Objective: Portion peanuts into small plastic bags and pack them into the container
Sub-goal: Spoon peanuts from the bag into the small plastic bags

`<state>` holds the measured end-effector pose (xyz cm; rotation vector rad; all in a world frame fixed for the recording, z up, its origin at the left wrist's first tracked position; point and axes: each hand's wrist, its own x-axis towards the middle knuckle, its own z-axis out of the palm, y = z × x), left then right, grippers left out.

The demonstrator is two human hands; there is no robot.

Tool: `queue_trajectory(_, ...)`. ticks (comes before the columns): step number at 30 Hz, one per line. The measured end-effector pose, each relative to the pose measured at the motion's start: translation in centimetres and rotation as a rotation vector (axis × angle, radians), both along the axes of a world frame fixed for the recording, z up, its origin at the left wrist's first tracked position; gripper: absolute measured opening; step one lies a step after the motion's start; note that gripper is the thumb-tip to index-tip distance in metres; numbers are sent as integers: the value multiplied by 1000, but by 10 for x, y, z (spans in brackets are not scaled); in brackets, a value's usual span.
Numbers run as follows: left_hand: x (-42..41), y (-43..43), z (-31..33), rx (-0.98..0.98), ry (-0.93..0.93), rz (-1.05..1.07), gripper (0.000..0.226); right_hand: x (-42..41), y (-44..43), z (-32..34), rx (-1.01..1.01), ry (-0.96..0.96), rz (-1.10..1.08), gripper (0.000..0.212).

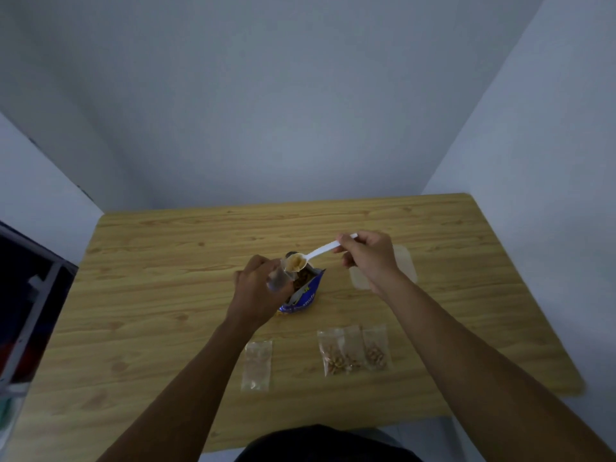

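Beyond a spare empty bag on the tabletop, the left hand curls its fingers round a small plastic bag, held close over the open peanut packet, likely so strays fall back in. A white spoon heaped with peanuts meets its mouth, the handle pinched in the right hand's fingers. Three filled bags lie nearer; the clear container waits behind.

Spoon of peanuts over small bag
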<state>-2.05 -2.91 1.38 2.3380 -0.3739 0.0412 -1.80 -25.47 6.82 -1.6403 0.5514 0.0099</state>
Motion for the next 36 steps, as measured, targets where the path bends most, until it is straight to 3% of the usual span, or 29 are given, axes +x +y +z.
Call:
queue_trajectory(4,3,-9,5,-25,-9,19,26,0,13,8,-300,-158,262,18)
queue_trajectory(10,5,-5,0,-76,22,89,35,8,18,28,-449,-356,598,9)
queue_trajectory(14,0,2,-2,-142,28,168,40,9,6,33,-305,-396,367,7)
queue_trajectory(18,-5,9,-10,-210,34,221,35,6,-2,10,-303,-347,114,24)
queue_trajectory(22,-16,6,-10,-284,102,225,27,-6,14,-28,-496,-133,252,29)
queue_trajectory(26,-31,-6,-7,-303,223,184,17,-15,20,-51,-505,-17,321,32)
queue_trajectory(30,-47,-13,-20,-334,310,152,15,-31,11,-61,-387,-20,203,74)
queue_trajectory(31,-52,-15,-22,-337,322,142,20,-38,8,-64,-351,-16,160,71)
queue_trajectory(33,-61,-24,-22,-335,345,118,27,-52,3,-68,-285,15,104,46)
queue_trajectory(36,-75,-37,-19,-368,443,90,35,-75,-4,-77,8,59,179,10)
